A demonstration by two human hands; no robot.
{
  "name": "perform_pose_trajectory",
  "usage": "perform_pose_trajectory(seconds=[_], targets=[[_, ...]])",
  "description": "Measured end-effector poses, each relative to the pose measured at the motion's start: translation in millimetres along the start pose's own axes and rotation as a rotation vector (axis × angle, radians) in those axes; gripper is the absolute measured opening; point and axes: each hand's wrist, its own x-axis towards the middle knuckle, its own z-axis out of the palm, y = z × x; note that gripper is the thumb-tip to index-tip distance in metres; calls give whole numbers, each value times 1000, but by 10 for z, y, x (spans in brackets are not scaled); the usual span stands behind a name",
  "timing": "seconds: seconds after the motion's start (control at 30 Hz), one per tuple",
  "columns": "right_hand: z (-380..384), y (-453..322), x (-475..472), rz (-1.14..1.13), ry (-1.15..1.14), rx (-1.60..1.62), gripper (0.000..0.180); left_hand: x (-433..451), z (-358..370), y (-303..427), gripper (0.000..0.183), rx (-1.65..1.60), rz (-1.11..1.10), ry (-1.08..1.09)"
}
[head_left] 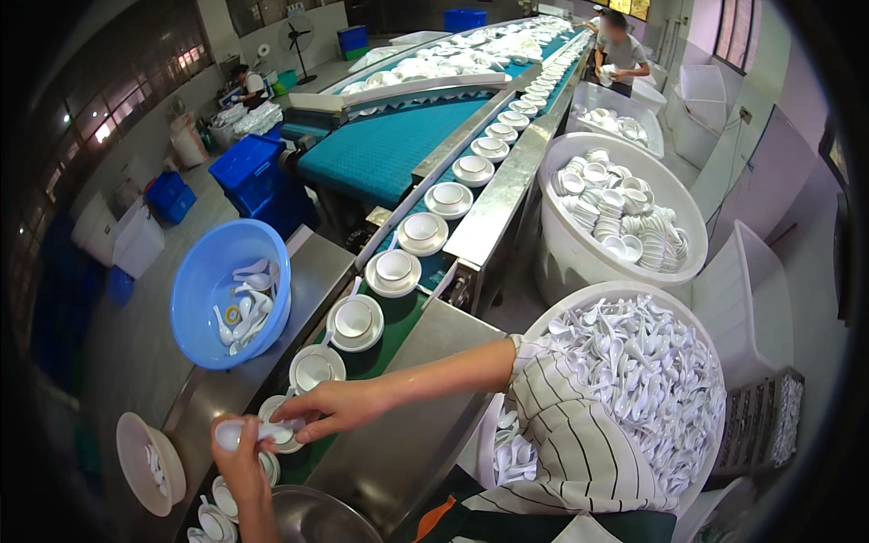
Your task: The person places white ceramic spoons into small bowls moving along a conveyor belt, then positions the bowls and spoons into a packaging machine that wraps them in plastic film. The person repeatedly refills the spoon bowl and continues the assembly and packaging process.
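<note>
My left hand [239,453] grips a glossy white ceramic spoon [229,434], its bowl towards the left. Close beside it, my right hand [339,408] has its thumb and fingers around the far end of the spoon's handle; whether they pinch it, I cannot tell. Below both hands, partly covered by them, is a white saucer with a small bowl [273,406] on a green conveyor belt [400,319]. Further along the belt, a saucer set [316,370] carries a bowl and a spoon. More sets [216,521] stand at the lower left, partly behind my left wrist.
A blue basin [197,298] and a beige basin [139,468] hold spoons on the left. To the right stand a tub heaped with spoons [631,373] and a tub of bowls [557,224]. A metal bowl [326,519] sits nearest me. Co-workers [621,54] are further back.
</note>
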Motion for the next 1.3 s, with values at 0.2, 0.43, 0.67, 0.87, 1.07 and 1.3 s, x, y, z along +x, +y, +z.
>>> perform_pose_trajectory(seconds=[0.2, 0.43, 0.67, 0.87, 1.07, 1.3], targets=[[-585, -74, -57, -7, 109, -608, 19, 244, 471, -178, 39, 21, 230, -144], [-2776, 322, -761, 250, 443, -1602, 19, 0, -495, -237, 22, 567, 101, -53], [-3336, 995, -874, 274, 312, -1742, 12, -657, -1795, -345, 16, 754, -85, 293], [-3318, 1437, -1093, 403, 377, -1756, 17, -1246, -1929, -251, 40, 835, -426, 180], [-2098, 712, -1094, 289, 680, -1357, 39, -1963, -2677, -850, 48, 438, -858, -41], [492, 0, -2040, 392, 929, -573, 32, -2047, -1849, -1199, 49, 200, -551, -86]])
